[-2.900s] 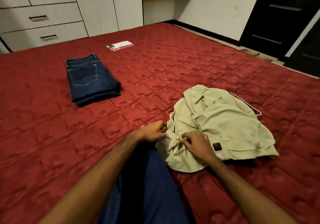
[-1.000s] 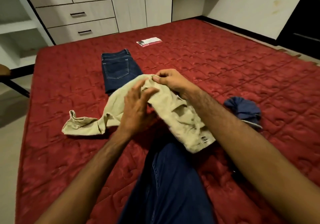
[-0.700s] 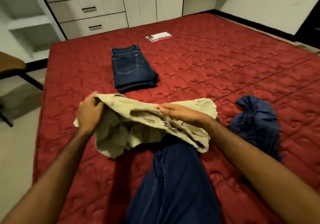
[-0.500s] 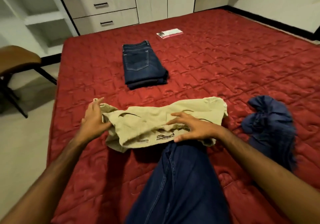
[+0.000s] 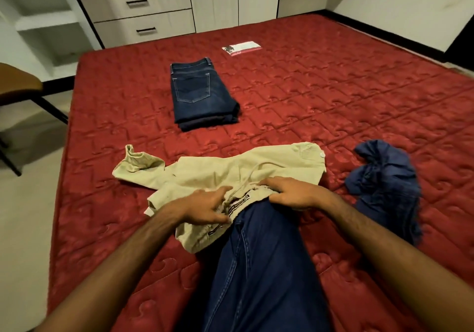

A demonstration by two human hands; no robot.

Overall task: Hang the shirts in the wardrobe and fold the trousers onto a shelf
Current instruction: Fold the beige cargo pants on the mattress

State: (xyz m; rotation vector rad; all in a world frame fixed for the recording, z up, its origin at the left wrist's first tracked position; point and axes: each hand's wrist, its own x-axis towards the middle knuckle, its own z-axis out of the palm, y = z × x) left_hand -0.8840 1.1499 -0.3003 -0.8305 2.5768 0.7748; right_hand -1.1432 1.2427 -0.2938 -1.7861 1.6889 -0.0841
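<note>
Head view

Bed: a big red mattress [image 5: 333,106] with a bumpy stitched pattern fills most of the picture.

Tan trousers: the tan trousers [image 5: 256,167] lie crumpled on the mattress, right in front of the person's knee. One end sticks out to the left with its open end curled up. A white button shows at the far right corner.

Left hand: the left hand [image 5: 202,207] rests on the near edge of the tan trousers. Its fingers are spread a little and curl into the cloth, next to a dark strip with writing.

Right hand: the right hand [image 5: 289,192] presses on the same edge, just beside the left hand. Its fingers are bent and pinch the cloth.

Leg: a leg in blue jeans [image 5: 259,267] lies on the mattress under the hands.

Folded jeans: dark blue folded jeans [image 5: 202,95] sit flat farther up the mattress, well apart from the tan trousers.

Blue cloth: a crumpled blue cloth [image 5: 384,177] lies to the right, near the right arm.

Card: a small red and white card [image 5: 242,47] lies near the far edge.

Drawers: pale drawers [image 5: 138,11] stand behind the mattress.

Chair: part of a brown chair [image 5: 18,83] shows at the left.
</note>
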